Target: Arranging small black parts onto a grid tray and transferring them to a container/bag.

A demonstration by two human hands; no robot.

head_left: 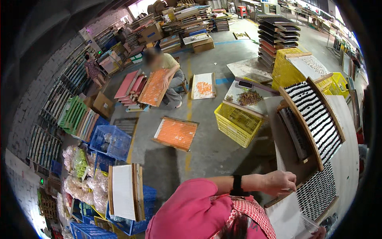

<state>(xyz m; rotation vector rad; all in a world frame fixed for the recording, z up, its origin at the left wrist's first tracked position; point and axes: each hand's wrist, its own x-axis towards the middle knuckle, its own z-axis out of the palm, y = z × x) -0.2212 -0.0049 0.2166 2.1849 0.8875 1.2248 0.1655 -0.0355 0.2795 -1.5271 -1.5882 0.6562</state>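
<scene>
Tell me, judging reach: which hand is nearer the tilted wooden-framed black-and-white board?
Left. The left hand is just below the lower corner of the wooden-framed board; the right hand barely shows at the bottom edge, farther off.

One forearm, in a pink sleeve with a black wristband, stretches rightward across the lower frame. Its hand (280,181) is curled, fingers pinched together, palm down. The other hand is not visible.

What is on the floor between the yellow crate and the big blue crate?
In the head view, a wooden-framed orange tray lies on the floor between the yellow crate and the blue crate.
</scene>
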